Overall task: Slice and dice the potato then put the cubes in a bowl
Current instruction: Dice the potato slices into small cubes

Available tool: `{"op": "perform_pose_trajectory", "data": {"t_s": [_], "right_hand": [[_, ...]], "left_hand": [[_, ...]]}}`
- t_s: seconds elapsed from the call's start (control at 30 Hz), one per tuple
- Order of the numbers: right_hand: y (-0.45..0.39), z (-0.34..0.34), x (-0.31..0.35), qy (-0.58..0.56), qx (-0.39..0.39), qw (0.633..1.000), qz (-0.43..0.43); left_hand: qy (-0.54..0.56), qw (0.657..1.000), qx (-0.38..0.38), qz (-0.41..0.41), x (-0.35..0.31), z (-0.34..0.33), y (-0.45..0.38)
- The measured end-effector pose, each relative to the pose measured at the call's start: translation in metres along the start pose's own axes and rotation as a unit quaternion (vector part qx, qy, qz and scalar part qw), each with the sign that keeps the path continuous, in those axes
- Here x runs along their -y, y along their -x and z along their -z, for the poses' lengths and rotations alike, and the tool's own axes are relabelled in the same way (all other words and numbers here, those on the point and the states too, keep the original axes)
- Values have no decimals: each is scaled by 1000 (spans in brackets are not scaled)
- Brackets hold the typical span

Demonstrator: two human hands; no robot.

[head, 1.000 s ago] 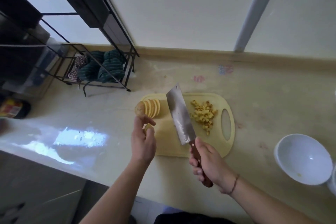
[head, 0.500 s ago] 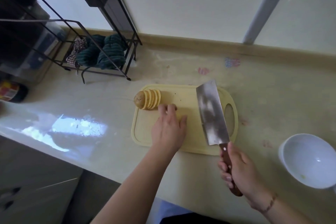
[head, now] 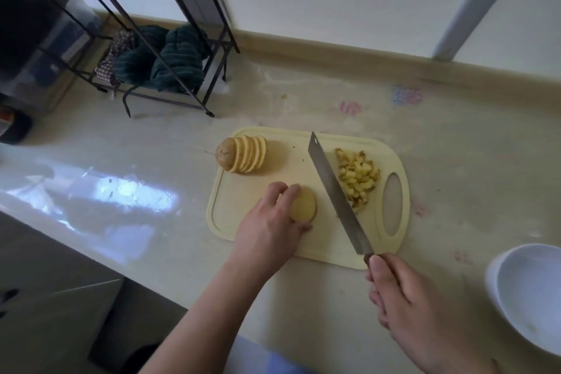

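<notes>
On the pale yellow cutting board (head: 306, 243), a row of potato slices (head: 243, 154) leans together at the far left corner. A pile of small potato cubes (head: 358, 179) lies at the board's right, near its handle hole. My left hand (head: 270, 222) presses a flat stack of potato slices (head: 303, 206) onto the board's middle. My right hand (head: 416, 310) grips the wooden handle of a cleaver (head: 334, 191), whose blade stands edge-down between the stack and the cubes. A white bowl (head: 525, 294) sits on the counter at the right edge.
A black wire rack (head: 170, 70) holding dark green cloths (head: 173, 61) stands at the back left. A dark jar (head: 12, 127) sits at the far left. The counter's front edge runs diagonally below my arms.
My left hand carried slices from the row onto the board's middle and now holds them flat there. The cleaver swung right, then turned edge-down just right of the stack.
</notes>
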State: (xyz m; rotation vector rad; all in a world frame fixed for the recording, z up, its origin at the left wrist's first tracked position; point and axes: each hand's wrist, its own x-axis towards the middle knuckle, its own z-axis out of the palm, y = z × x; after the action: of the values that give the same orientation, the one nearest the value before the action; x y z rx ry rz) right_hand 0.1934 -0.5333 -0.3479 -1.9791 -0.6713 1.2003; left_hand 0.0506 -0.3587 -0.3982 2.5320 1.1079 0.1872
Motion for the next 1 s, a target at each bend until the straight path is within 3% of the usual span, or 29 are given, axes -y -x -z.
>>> {"op": "perform_pose_trajectory", "data": {"t_s": [0.2, 0.33, 0.57, 1.0], "right_hand": [[-4, -6, 13, 91, 2, 996, 12], [-9, 0, 10, 60, -11, 998, 29], [-1, 5, 20, 93, -13, 995, 26], [16, -2, 9, 171, -68, 982, 49]], "left_hand": [[-32, 997, -60, 42, -14, -16, -10], [-32, 997, -66, 26, -11, -14, -8], [34, 972, -82, -215, 12, -14, -13], [72, 968, -78, -229, 12, -21, -20]]}}
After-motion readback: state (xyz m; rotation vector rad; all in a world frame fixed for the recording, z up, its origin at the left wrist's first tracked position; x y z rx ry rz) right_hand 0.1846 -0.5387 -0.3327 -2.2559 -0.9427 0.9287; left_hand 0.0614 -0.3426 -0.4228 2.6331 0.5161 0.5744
